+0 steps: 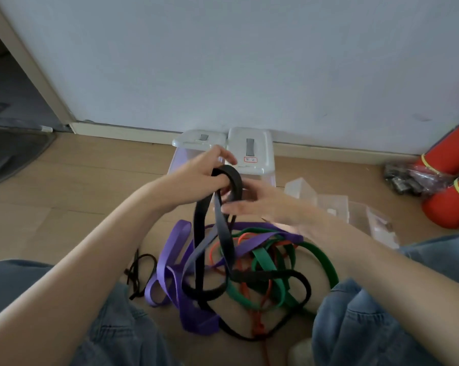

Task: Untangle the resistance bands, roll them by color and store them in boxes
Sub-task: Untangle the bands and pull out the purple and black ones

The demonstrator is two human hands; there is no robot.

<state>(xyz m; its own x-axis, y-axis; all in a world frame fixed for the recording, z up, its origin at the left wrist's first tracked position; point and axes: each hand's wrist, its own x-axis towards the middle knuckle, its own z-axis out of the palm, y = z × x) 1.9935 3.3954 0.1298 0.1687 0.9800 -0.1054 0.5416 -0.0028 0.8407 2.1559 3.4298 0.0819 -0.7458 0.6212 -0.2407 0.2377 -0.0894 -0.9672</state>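
While left fingers (223,178) hook the black band (231,180), right fingers (233,207) spread.

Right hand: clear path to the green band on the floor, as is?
Probably yes. The right hand hovers open just above the pile, and the green band lies exposed on its side. Black band strands cross the green's inner loops, though, so lifting it would likely snag.
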